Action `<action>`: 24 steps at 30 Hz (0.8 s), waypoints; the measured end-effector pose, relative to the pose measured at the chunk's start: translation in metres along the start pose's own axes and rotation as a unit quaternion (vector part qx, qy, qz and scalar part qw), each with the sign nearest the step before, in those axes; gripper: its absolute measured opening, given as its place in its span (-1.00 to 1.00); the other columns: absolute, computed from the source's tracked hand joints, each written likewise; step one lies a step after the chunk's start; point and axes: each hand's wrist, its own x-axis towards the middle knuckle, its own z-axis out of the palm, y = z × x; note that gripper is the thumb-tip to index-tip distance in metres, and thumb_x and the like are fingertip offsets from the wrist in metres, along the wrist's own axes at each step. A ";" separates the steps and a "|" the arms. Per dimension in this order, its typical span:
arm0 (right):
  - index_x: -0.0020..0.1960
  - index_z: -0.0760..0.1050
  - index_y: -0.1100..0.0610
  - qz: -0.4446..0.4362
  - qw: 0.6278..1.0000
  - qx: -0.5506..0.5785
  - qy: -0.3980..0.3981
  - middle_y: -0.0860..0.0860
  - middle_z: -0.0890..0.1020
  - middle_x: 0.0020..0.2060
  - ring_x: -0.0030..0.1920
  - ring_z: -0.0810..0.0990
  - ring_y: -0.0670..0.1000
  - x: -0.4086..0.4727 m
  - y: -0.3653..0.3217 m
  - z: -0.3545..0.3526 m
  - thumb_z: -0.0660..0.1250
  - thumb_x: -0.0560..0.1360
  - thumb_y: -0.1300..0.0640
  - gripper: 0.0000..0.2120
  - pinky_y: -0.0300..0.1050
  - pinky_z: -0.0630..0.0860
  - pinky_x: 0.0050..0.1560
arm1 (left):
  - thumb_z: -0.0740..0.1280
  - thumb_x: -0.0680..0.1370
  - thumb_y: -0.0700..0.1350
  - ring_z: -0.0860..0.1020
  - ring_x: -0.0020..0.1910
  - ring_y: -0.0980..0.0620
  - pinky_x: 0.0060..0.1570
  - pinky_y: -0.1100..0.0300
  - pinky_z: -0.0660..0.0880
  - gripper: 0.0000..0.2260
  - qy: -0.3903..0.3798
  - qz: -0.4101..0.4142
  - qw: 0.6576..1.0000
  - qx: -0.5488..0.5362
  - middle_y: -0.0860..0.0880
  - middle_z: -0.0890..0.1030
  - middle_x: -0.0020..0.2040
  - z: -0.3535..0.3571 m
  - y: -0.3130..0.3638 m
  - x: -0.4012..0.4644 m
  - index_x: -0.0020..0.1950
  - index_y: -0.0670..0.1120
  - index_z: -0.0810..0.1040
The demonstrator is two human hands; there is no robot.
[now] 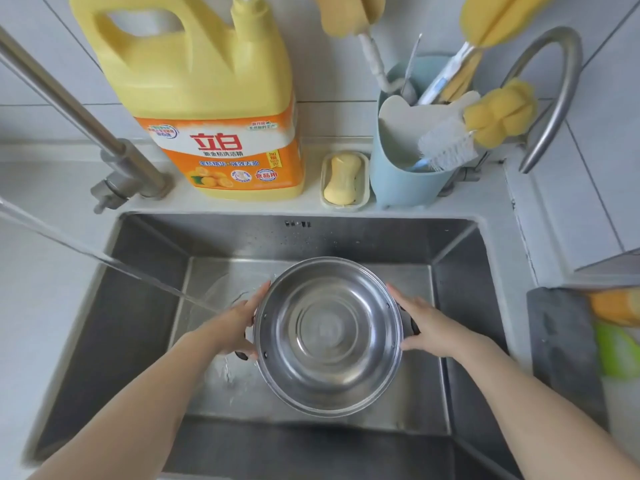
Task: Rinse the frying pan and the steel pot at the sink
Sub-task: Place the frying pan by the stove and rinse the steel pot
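Round polished steel pot: frame centre, mouth up, held over the stainless sink basin. Left hand and right hand: each grip clasps a dark side handle, fingers along the wall. Water stream: runs from the left edge, landing just left of the pot. Suggested handling: shift the pot left under the stream, keep it level, swirl, tip out. Yellow detergent jug: counter, upper left.

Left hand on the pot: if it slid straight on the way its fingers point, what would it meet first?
The left hand points up and away along the steel pot. Straight on, it would probably cross the water stream first, then the sink back wall, though depth is hard to judge.
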 end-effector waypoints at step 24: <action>0.40 -0.22 -0.39 -0.012 0.999 0.045 0.007 -0.08 0.23 0.28 0.26 0.25 -0.14 -0.005 -0.002 0.006 0.60 0.28 0.13 0.14 -0.33 0.19 0.22 | 0.18 0.49 0.18 0.44 -0.07 0.04 0.13 0.06 0.35 -0.77 0.520 -0.017 0.747 -0.415 0.04 0.46 -0.11 -0.150 0.001 -0.088 -0.06 0.03 0.38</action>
